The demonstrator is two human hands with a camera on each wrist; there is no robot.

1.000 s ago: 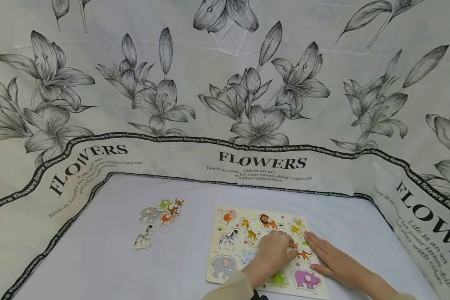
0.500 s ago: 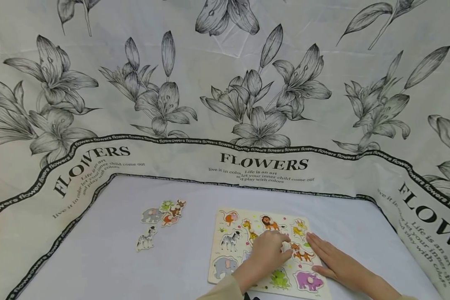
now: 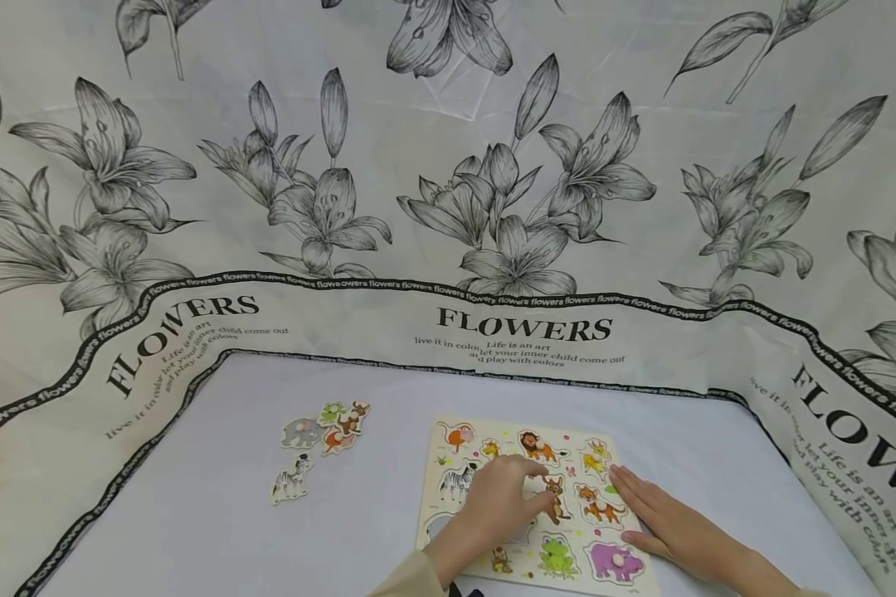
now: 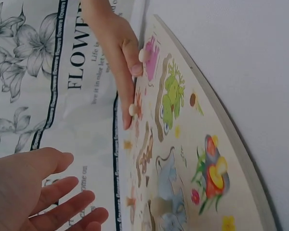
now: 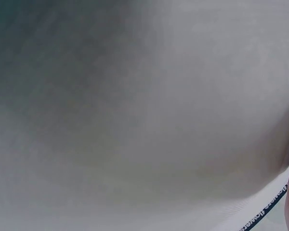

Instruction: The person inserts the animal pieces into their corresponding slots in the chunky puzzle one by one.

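Note:
A wooden peg puzzle board [image 3: 582,543] with animal pictures lies on the table. My left hand [image 3: 493,502] hovers over its middle, fingers loosely curved and apart with nothing between them, beside the kangaroo picture [image 3: 556,500]. In the left wrist view the same hand [image 4: 43,197] is clear of the board, palm and fingertips showing. My right hand [image 3: 664,522] rests with straight fingers at the board's right edge, next to the tiger piece [image 3: 599,504]. The purple hippo piece [image 3: 616,562], with its knob, sits below. Part of the elephant and giraffe pictures is hidden by my left hand.
Loose pieces lie left of the board: an elephant [image 3: 301,433], a frog [image 3: 332,412], a kangaroo [image 3: 354,419], a reddish-orange animal [image 3: 337,440] and a zebra [image 3: 291,478]. A flower-printed cloth [image 3: 523,323] stands behind. The right wrist view is mostly a blurred pale surface.
My left hand has let go of the tiger piece and moved left across the board, uncovering the kangaroo picture. My right hand has stayed at the edge.

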